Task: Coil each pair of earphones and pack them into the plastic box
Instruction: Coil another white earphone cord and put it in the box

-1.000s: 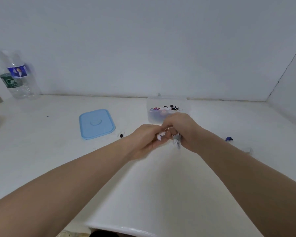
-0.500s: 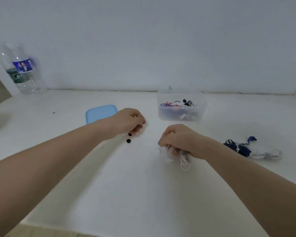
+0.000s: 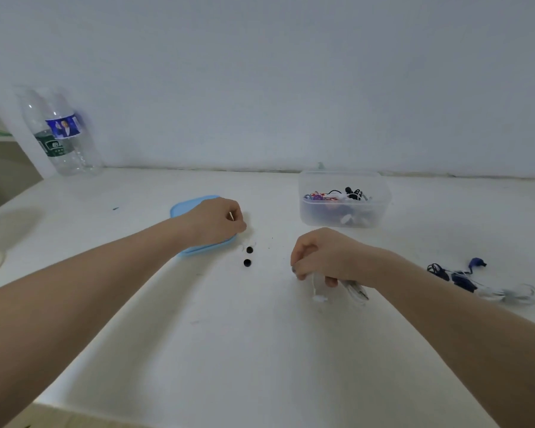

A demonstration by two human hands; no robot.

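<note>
R hand (image 3: 328, 257) is curled tight round a bunch of white earphones (image 3: 352, 290), just above the white table (image 3: 229, 350). L hand (image 3: 217, 223) is curled too, over the blue lid (image 3: 183, 208), w/ a thin pale bit at its fingers; can't tell what it is. Two black ear tips (image 3: 247, 256) lie between the hands. Plastic box (image 3: 343, 199) sits behind R hand, w/ earphones inside. Blue earphones (image 3: 464, 278) lie far R. Bottle (image 3: 61, 134) stands back L.

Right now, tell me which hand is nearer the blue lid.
Left. The left hand hovers over the blue lid's near edge, fingers curled. The right hand is off to its right, gripping the white earphones.
</note>
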